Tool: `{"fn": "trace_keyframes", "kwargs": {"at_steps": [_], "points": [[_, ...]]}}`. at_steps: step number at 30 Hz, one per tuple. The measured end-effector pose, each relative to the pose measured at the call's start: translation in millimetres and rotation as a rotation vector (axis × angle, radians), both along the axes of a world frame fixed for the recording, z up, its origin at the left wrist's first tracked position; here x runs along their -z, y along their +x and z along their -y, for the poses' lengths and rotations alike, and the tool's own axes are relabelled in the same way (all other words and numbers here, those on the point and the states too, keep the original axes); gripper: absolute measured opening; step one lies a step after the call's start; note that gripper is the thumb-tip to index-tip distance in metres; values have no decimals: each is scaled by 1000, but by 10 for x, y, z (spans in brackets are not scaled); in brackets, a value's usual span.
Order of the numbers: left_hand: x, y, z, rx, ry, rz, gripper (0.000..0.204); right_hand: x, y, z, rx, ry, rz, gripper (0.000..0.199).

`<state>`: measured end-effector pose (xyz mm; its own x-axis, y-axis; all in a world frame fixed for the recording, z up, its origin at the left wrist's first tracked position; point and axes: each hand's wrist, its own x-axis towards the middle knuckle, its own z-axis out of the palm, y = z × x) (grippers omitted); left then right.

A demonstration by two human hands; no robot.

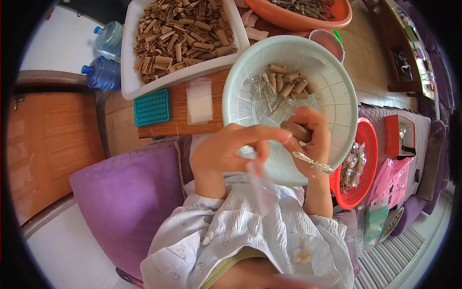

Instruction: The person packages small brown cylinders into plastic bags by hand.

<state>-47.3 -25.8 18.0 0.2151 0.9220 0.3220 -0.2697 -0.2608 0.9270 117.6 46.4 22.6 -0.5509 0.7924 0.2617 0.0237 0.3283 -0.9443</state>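
Your right hand was curled around one brown tube, one wire bundle across its wrist, inside one colander jutting past the table's near edge, narrow bare wood leftward; your left hand, half-bent, seemingly pinched one clear bag.

**Tube, strands and bag in hand**

From my remote station, I see the tube: brown, short, rounded, tilted within the curled right hand. The strands, thin and silvery, slant down and rightward across that wrist, bunched at the lower end. The bag, translucent and blurred, hangs beneath the left hand; I cannot tell whether its mouth is open.
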Motion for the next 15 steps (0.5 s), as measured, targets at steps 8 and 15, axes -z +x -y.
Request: {"fn": "trace_keyframes", "kwargs": {"at_steps": [8,15], "points": [[-15,262,-158,-155,-27,-34,26,35,27,-63,188,93,-67,30],[56,186,-172,-45,-143,12,18,-48,37,-40,140,-165,-261,38]]}}
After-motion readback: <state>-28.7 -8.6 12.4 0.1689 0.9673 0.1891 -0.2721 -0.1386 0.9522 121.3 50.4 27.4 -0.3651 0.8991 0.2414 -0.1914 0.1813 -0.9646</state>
